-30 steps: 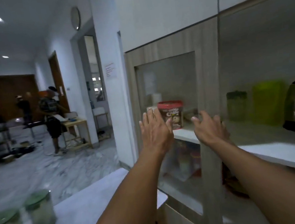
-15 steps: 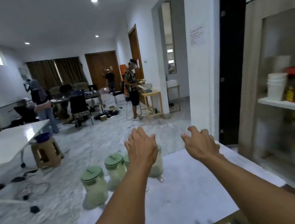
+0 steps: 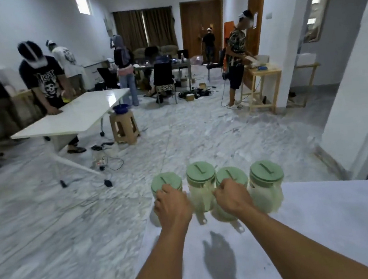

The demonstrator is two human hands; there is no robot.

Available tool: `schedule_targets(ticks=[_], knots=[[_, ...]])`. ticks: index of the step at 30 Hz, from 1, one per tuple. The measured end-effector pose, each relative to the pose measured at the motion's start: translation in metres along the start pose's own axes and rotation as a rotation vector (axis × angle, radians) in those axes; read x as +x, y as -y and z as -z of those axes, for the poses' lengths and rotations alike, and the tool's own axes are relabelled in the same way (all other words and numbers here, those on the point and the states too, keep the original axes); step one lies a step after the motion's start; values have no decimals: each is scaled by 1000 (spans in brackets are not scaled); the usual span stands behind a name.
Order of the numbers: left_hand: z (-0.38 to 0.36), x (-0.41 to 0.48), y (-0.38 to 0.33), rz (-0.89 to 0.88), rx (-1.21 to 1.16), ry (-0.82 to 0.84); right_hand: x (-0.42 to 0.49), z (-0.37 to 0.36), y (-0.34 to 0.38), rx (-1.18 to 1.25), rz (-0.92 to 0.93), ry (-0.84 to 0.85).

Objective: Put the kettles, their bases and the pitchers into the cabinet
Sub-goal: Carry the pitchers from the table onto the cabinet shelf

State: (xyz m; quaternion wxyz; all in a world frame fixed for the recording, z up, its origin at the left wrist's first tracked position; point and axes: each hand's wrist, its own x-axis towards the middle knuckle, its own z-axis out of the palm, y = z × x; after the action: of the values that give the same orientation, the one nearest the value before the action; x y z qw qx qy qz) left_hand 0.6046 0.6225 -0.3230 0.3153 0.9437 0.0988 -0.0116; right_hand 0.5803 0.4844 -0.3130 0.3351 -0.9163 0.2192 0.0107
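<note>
Several clear pitchers with pale green lids stand in a row at the far edge of the white table [image 3: 316, 227]. My left hand [image 3: 171, 207] is curled around the near side of the leftmost pitcher [image 3: 165, 181]. My right hand [image 3: 230, 197] is curled around the third pitcher [image 3: 231, 176]. The second pitcher [image 3: 201, 183] stands between my hands, and the rightmost pitcher [image 3: 266, 189] is untouched. All of them rest on the table. No kettle, base or cabinet is in view.
A white pillar [image 3: 361, 117] rises at the right beside the table. Beyond the table edge lies marble floor with cables [image 3: 106, 160], a long white table [image 3: 77, 113] and a stool [image 3: 125, 128]. Several people stand further back.
The view has swung left from the cabinet shelves to the table. Both hands, open in the air before, have dropped onto the pitchers and closed on them.
</note>
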Motion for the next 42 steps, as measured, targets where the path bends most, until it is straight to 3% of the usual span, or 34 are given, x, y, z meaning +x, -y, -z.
schedule_targets(ticks=[6, 13, 22, 28, 32, 42], knots=[[-34, 59, 25, 411, -330, 80, 68, -56, 13, 70, -108, 100], [-64, 81, 39, 387, -376, 180, 107, -92, 9, 156, -184, 159], [-20, 80, 12, 355, -520, -25, 95, -75, 32, 392, -195, 95], [57, 47, -20, 179, -674, -92, 38, -3, 72, 780, -118, -38], [95, 1, -49, 39, -800, -64, -24, 48, 78, 928, -45, -213], [83, -202, -144, -300, -920, 325, -203, 179, -44, 965, -177, -764]])
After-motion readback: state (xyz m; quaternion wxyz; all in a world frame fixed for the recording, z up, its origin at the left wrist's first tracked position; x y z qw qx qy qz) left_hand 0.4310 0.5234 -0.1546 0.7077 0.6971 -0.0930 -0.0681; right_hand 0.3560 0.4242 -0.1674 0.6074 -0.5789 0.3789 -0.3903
